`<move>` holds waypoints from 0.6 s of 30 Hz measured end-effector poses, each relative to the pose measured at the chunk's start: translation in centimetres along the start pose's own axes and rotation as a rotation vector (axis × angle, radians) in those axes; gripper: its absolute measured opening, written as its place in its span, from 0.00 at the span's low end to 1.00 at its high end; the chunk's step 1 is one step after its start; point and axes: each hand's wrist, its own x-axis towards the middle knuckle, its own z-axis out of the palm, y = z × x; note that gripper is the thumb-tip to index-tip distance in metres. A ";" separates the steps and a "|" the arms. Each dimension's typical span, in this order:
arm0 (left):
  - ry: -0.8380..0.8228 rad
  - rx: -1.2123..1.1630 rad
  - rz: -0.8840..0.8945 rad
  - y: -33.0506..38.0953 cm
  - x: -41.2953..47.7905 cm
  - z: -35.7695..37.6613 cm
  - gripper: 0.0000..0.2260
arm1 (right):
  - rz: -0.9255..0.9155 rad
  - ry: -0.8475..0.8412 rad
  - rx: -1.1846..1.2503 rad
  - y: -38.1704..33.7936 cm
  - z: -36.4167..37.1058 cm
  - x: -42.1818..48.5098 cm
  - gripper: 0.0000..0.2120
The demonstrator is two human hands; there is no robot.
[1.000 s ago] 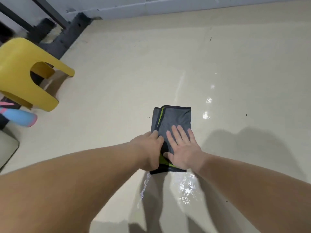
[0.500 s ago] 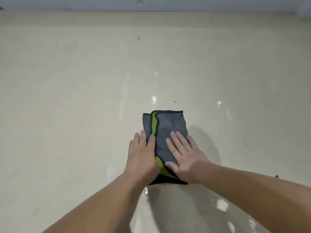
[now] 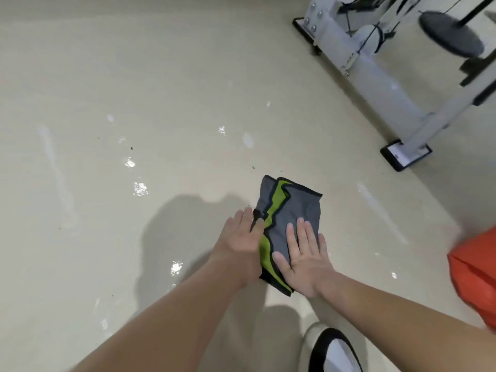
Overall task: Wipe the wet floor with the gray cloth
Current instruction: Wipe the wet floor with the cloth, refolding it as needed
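The right hand's fingers (image 3: pixel 303 237) lie flat, straight and close together on the gray top layer of the cloth (image 3: pixel 300 210), gripping nothing, the thumb spread left along its near edge. The left hand's fingers (image 3: pixel 243 224) are also extended and only slightly spread, resting half on the cloth's left edge and half on the floor (image 3: pixel 134 76); whether any fingertip hooks a fold I cannot tell. Both hands, the right hand (image 3: pixel 304 264) and the left hand (image 3: pixel 239 245), press palms down side by side, probably so that body weight spreads over the cloth and it slides as one pad rather than bunching. The cloth is folded into a narrow rectangle, with green lining and black trim showing along the left folds; it lies on the floor at centre, its far end reaching past the fingertips and tilted slightly right. Two bare forearms reach in from the near edge. The pale, glossy floor shows bright wet glints to the left and far left of the cloth, and a few dark specks, so wiping seems unfinished. Far right stands a white metal frame (image 3: pixel 375 63) with black feet. At the right edge is something orange (image 3: pixel 477 277), unclear. Near centre-right, a white and black shoe (image 3: pixel 330 350).
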 end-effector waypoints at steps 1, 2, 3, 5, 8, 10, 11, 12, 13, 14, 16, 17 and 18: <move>-0.003 -0.026 0.035 0.6 -0.1 0.3 0.36 | 0.049 -0.028 0.031 0.3 0.7 -1.1 0.37; -0.017 -0.046 0.070 1.2 -0.1 0.8 0.35 | 0.085 -0.058 0.042 0.7 1.4 -2.2 0.37; -0.029 -0.082 0.089 1.5 0.0 1.4 0.32 | 0.104 -0.083 0.037 0.9 2.1 -3.1 0.37; 0.009 -0.164 0.143 1.9 0.2 2.8 0.27 | 0.132 -0.099 0.041 1.3 3.2 -4.5 0.38; 0.104 -0.203 0.259 3.0 1.4 4.4 0.27 | 0.155 0.047 0.110 1.3 3.5 -4.8 0.37; 0.102 -0.187 0.296 3.8 1.7 3.7 0.26 | 0.134 0.200 0.228 0.5 2.9 -4.2 0.41; 0.104 -0.143 0.279 4.2 2.1 3.0 0.26 | 0.138 0.218 0.304 0.1 2.8 -3.5 0.46; 0.104 -0.077 0.251 4.4 2.3 2.2 0.26 | 0.150 0.223 0.356 -0.4 2.8 -2.7 0.48; 0.082 -0.022 0.220 4.5 2.4 1.3 0.28 | 0.160 0.253 0.350 -0.7 2.8 -2.1 0.48; 0.078 -0.006 0.181 4.7 2.8 0.6 0.30 | 0.162 0.261 0.342 -0.4 2.8 -1.0 0.46; 0.114 -0.003 0.119 4.8 4.0 -0.1 0.29 | 0.076 0.258 0.282 1.2 2.1 1.3 0.44; 0.131 -0.017 0.095 4.9 4.4 -0.5 0.28 | 0.003 0.292 0.250 2.6 1.3 2.6 0.44; 0.138 -0.027 0.091 5.2 4.9 -1.0 0.28 | -0.046 0.300 0.240 4.2 0.2 3.8 0.43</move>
